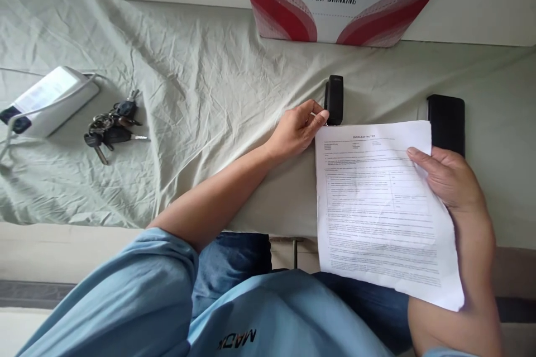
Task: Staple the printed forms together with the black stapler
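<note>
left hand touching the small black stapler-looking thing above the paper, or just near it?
Cannot tell. In the head view the left hand has its fingertips right at the lower left edge of the small black device, with no visible gap, but actual contact isn't plain. The right hand holds the paper.

— Where does this single view look from?

— From the person's head, facing forward and steeply down over the light blue sleeves and chest onto the pale green wrinkled cloth-covered surface.

— How near is it?

— Close: both forearms fill the lower half, and the white printed sheet of paper sits large, right of centre.

— And the far edge?

— Beyond the paper, the red-and-white water carton is cut off by the top border. There is no second view to compare.
</note>
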Tool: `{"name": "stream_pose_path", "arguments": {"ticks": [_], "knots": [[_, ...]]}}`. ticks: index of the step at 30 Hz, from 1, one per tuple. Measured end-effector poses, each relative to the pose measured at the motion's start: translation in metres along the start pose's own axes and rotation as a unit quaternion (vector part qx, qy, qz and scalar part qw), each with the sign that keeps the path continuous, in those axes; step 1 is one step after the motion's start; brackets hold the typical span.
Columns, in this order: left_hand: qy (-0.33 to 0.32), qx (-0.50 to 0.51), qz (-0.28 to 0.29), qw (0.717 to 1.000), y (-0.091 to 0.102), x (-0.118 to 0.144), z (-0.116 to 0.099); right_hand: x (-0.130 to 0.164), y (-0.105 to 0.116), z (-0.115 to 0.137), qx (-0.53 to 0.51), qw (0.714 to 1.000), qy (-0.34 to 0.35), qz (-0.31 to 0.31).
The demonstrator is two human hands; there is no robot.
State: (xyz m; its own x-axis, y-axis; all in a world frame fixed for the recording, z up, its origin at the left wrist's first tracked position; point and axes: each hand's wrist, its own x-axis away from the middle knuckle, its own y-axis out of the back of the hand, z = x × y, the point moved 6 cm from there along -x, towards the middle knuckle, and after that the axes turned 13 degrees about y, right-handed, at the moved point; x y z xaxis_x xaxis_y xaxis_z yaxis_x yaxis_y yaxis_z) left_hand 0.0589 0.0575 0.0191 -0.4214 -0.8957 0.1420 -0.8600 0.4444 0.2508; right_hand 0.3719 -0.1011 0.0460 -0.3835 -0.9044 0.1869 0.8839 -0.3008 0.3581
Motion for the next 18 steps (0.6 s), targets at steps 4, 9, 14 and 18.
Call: {"name": "stream_pose_path", "arguments": {"ticks": [4,9,14,18], "knots": [[0.059,-0.012,0.042,0.997,0.001,0.0,-0.008,-0.003,-0.001,-0.006,-0.025,0.999,-0.022,-0.019],[0.113,-0.009,0.122,0.986,-0.006,0.001,-0.013,-0.005,0.001,-0.019,-0.033,0.999,-0.004,-0.023],[0.109,-0.009,0.126,0.986,-0.007,0.001,-0.016,-0.013,0.009,-0.02,0.039,0.997,0.05,-0.053],[0.125,-0.015,0.055,0.991,-0.004,0.0,-0.015,-0.02,0.004,-0.019,0.067,0.996,0.061,-0.024]]}}
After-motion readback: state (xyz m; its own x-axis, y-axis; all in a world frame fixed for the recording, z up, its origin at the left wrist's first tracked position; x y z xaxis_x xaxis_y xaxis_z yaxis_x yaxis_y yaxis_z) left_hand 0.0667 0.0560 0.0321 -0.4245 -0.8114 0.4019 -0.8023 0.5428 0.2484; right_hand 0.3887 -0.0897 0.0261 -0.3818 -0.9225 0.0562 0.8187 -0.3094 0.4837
